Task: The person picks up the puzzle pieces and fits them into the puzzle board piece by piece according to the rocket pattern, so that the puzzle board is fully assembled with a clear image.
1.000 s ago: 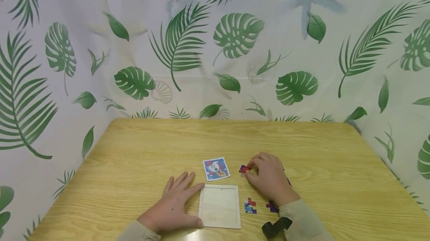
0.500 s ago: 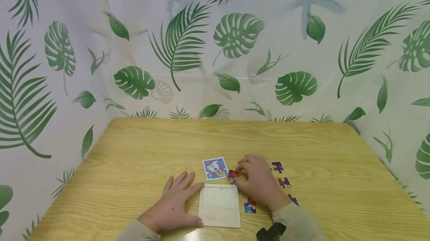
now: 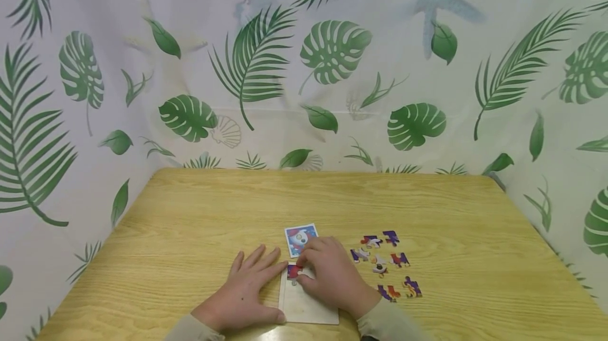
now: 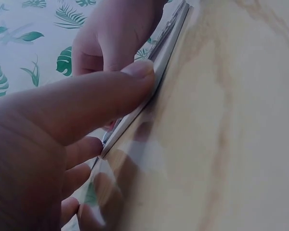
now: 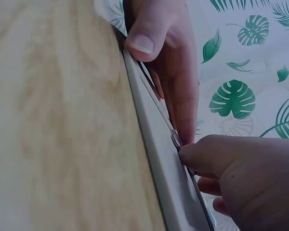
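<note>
A pale wooden puzzle tray [image 3: 315, 313] lies on the table in the head view. My right hand [image 3: 330, 277] reaches over it and pinches a red and purple puzzle piece [image 3: 292, 271] at the tray's upper left corner. My left hand [image 3: 247, 288] rests along the tray's left side, fingers spread, with its thumb and index finger touching the edge. In the left wrist view, the left thumb [image 4: 111, 91] lies against the tray's rim. Just beyond the tray sits a square picture card [image 3: 295, 236], its lower right part covered by the right hand.
Several loose puzzle pieces [image 3: 399, 259] lie to the right of the tray on the wood-grained table [image 3: 214, 204]. A white curtain with green leaves [image 3: 351, 119] hangs behind the table and at its sides.
My right hand has carried the red and purple puzzle piece leftward from the loose pieces, past the card, to the tray's upper left corner. The left hand has stayed in place.
</note>
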`<state>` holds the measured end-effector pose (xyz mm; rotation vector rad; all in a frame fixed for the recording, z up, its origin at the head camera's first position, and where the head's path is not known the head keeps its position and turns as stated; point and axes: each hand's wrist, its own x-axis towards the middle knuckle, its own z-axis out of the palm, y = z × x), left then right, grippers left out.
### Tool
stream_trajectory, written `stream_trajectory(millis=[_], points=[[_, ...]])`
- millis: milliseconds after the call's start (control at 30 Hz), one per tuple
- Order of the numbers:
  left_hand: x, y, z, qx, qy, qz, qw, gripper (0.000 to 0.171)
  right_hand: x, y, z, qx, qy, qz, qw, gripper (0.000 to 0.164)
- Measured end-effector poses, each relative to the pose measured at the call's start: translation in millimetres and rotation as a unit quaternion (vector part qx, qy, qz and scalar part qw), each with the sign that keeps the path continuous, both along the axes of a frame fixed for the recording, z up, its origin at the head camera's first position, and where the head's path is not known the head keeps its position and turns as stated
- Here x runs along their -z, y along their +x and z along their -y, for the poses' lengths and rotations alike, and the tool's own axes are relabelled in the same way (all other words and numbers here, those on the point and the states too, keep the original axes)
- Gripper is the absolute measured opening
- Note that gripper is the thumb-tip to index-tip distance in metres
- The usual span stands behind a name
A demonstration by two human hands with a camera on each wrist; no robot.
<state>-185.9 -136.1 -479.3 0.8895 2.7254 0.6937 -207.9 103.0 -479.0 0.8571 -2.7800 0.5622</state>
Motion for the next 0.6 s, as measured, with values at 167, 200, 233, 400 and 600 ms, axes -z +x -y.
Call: stream_trajectory(millis=[167, 200, 233, 400, 600], points=[[0.1, -0.3, 0.2, 0.008, 0.003, -0.003, 1.0, 0.096, 0.1, 3.3, 2.1, 0.0, -0.002, 0.009, 1.0, 0.013], [0.0, -0.3, 0.3, 0.01, 0.004, -0.004, 0.9999, 0.095, 0.5, 4.0, 2.1, 0.0, -0.002, 0.011, 1.0, 0.013], [-0.1, -0.2, 0.4, 0.011, 0.005, -0.004, 0.9999, 0.094, 1.1, 4.5, 2.0, -0.001, -0.003, 0.011, 1.0, 0.013], [0.0, -0.5, 1.2, 0.022, 0.006, -0.008, 0.9997, 0.089, 3.9, 5.3, 1.1, -0.002, -0.011, 0.013, 1.0, 0.011], [2.0, -1.8, 1.6, 0.026, 0.002, -0.01, 0.9996, 0.089, 6.0, 4.0, -1.6, -0.011, -0.018, 0.011, 1.0, 0.012]])
